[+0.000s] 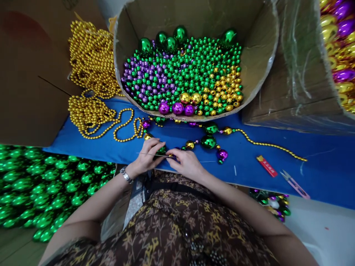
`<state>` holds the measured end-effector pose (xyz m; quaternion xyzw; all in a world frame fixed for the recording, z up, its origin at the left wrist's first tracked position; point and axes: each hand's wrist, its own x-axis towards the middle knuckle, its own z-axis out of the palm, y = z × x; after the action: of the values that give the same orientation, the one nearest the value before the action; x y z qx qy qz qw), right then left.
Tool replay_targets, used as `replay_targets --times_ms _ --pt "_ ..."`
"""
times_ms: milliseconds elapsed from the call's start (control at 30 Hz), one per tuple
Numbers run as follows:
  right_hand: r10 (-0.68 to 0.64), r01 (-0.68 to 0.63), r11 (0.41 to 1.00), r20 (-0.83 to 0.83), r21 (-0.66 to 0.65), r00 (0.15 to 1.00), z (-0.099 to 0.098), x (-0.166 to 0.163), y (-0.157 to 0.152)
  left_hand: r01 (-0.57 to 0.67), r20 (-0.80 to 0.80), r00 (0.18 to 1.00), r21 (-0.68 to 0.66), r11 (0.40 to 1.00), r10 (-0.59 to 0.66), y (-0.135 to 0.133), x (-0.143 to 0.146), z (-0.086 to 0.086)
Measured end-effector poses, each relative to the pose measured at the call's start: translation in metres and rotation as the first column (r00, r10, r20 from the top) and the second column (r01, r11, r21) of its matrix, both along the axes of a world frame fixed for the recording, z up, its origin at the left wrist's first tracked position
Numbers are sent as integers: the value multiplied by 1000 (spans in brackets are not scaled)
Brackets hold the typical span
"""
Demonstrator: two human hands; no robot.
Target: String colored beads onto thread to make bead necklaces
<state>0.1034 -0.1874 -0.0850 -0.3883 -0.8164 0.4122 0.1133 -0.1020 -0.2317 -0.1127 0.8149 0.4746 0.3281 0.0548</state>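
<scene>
My left hand (148,157), with a metal watch at the wrist, is closed around a thin needle (164,156) lying across its fingers. A large green bead (161,149) sits by its fingertips, partly hidden. My right hand (184,162) pinches at the needle's right end, on the bead string beside small gold beads; its exact grip is partly hidden. Fine thread runs rightward past this hand. Beyond both hands lies the strung bead necklace, with a gold bead (190,144), a green bead (208,142) and a purple bead (222,154).
Behind the hands an open carton (257,85) holds loose green, purple and gold beads. Gold bead strands (90,114) lie left on the blue cloth (330,166). A red packet (266,166) and thread snips (295,184) lie right. Large green beads (50,188) fill the lower left.
</scene>
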Motion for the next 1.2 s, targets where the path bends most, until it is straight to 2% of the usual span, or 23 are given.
replay_targets --times_ms 133,233,367,467,533,633,733,800,900,1100,1200 --pt "2 -2 999 5 46 1000 -4 -2 -6 -47 -25 999 -9 999 47 -6 1 -9" --pt "-18 18 999 -24 26 1000 -4 -4 -8 -65 -20 998 -11 998 65 -7 1 -11" --pt "-66 47 992 -154 -119 986 -3 1 -5 51 1 999 49 998 -51 -3 5 -11" --pt "-142 77 959 -227 -273 964 -5 12 -2 99 -66 993 68 993 -94 -1 12 -9" --pt "-167 90 945 -225 -315 960 -8 21 -2 116 -107 988 45 992 -111 -1 16 -7" --pt "-156 97 952 -189 -291 969 -12 30 -5 128 -134 983 -18 992 -129 -3 19 -4" --pt "-90 52 970 -152 -236 984 -9 33 -8 87 -143 985 -74 993 -97 -4 17 -1" --pt "-28 4 982 -123 -190 992 -4 33 -11 47 -202 977 -111 993 -69 -4 13 1" --pt "46 -59 989 -97 -135 994 2 34 -15 38 -331 939 -167 985 -92 -1 4 7" --pt "118 -125 982 -56 -145 991 9 43 -15 72 -506 841 -248 966 -192 5 -15 25" --pt "138 -146 975 -58 -170 989 12 47 -15 40 -565 809 -219 975 -160 6 -21 31"
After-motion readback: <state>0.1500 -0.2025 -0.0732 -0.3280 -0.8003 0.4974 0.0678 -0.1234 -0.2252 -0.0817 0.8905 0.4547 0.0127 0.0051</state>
